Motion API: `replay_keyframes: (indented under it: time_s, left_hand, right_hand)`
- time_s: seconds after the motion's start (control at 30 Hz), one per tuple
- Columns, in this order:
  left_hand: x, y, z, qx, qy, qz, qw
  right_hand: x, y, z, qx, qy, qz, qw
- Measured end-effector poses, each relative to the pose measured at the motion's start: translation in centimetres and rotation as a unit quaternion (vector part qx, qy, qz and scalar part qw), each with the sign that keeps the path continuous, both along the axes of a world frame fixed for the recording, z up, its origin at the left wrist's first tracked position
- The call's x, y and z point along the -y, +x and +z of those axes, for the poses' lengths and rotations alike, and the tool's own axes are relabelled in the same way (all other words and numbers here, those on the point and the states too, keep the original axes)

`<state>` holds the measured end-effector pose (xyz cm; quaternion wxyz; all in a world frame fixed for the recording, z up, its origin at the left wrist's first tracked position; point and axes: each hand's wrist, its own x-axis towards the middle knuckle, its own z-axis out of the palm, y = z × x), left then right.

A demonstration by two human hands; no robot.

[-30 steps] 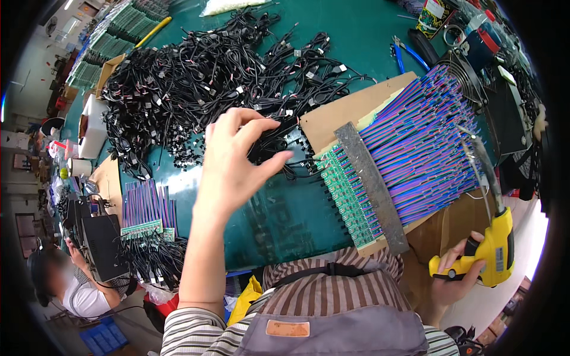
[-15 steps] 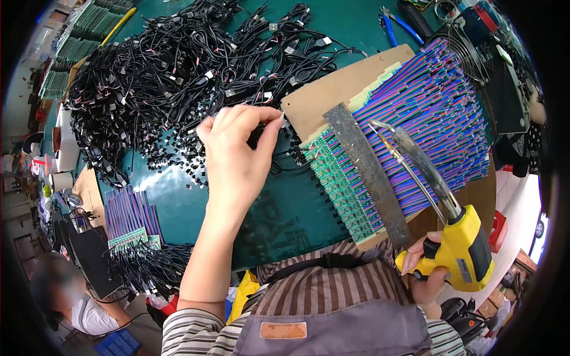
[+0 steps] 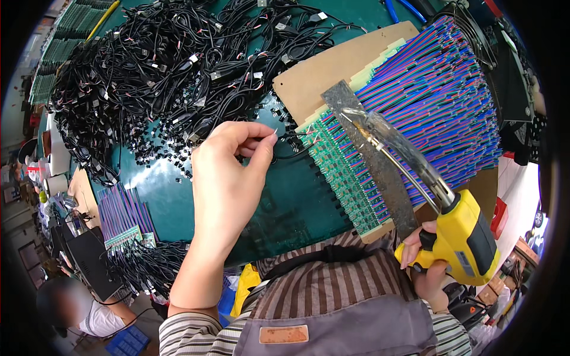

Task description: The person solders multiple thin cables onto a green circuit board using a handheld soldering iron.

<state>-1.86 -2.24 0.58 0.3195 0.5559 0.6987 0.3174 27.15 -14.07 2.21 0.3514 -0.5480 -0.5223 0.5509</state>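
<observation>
Now the soldering gun is nearer the boards

head fisheye | left of worn pair | facing down | near workbench

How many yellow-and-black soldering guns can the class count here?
1: the soldering gun in the right hand, its tip showing in front of the grey metal bar. Others may be hidden near the crowded edges.

The yellow soldering gun has swung in over the metal bar (left fingers now drawn together).
</observation>
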Motion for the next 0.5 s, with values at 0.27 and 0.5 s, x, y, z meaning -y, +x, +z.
replay_keyframes:
  time_s: [0.27, 0.5]
  left_hand:
    - [0.5, -0.1, -0.3, 0.036, 0.005, -0.035, 0.999]
    - [0.1, 1.0, -0.4, -0.057, 0.192, -0.172, 0.964]
  right_hand:
    - [0.1, -0.3, -0.3, -0.017, -0.009, 0.018, 1.0]
    - [-0.2, -0.4, -0.4, -0.02, 0.001, 0.027, 0.999]
